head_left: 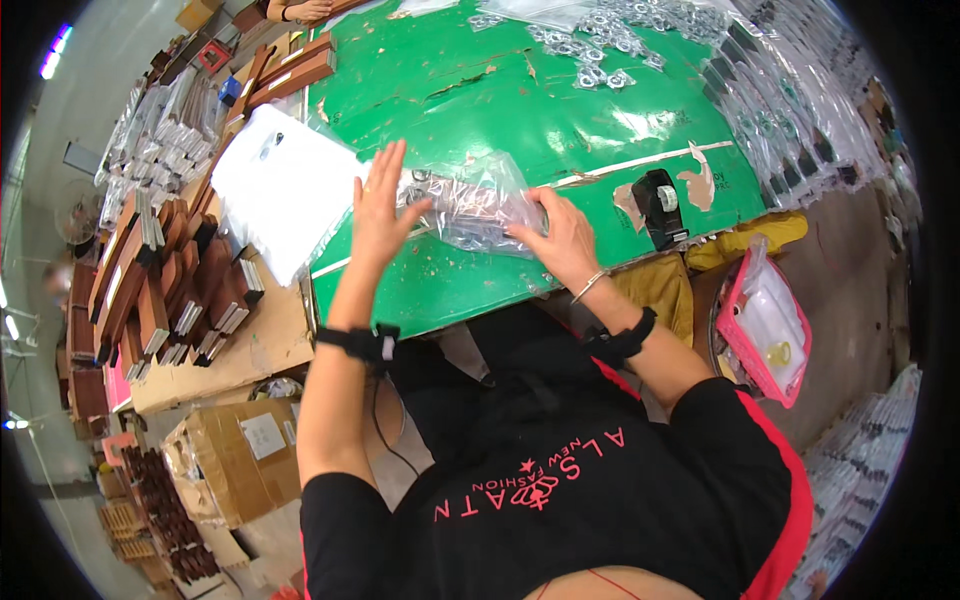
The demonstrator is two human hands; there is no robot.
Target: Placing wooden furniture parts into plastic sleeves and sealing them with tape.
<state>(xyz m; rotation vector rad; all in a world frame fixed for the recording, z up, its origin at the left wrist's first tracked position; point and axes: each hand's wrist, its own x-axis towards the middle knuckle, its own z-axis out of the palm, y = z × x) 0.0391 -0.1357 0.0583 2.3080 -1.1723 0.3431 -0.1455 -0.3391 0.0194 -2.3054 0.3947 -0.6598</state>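
A clear plastic bag (470,205) of metal parts lies on the green tabletop (420,100) before me. Its contents are hard to make out through the crinkled film; some look like rings and dark bars. My left hand (378,215) is at the bag's left end, fingers stretched out and thumb apart, holding nothing. At the other end, my right hand (565,240) has its thumb and fingers closed on the plastic. Left of my left hand rests a stack of white plastic bags (285,180).
A black tape dispenser (660,208) sits near the table's front edge. Filled clear bags (790,120) crowd the right side, and small bagged metal parts (590,45) the far side. Brown wooden pieces (165,280) are piled left. A pink basket (765,330) stands right, a cardboard box (235,460) lower left.
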